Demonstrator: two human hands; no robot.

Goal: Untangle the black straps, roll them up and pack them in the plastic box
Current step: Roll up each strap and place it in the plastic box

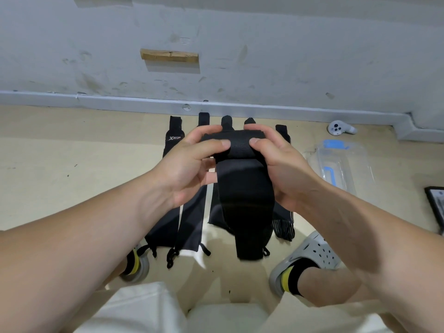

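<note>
1. White shorts [134,308] sit below both grips.
2. Left grip [189,164] and right grip [281,164] each clasp the half-rolled black strap [240,147], its tail hanging beneath.
3. On the floor [72,164] beneath lie the other straps [189,219]; the plastic box [341,164] sits right of the right grip.

white controller [341,128], wooden block [169,55], black frame [436,205]

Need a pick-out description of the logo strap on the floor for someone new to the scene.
Find the grey skirting below the wall; a row of black straps lies on the floor before it. Take the leftmost strap: it alone shows white lettering near its far end.
</note>
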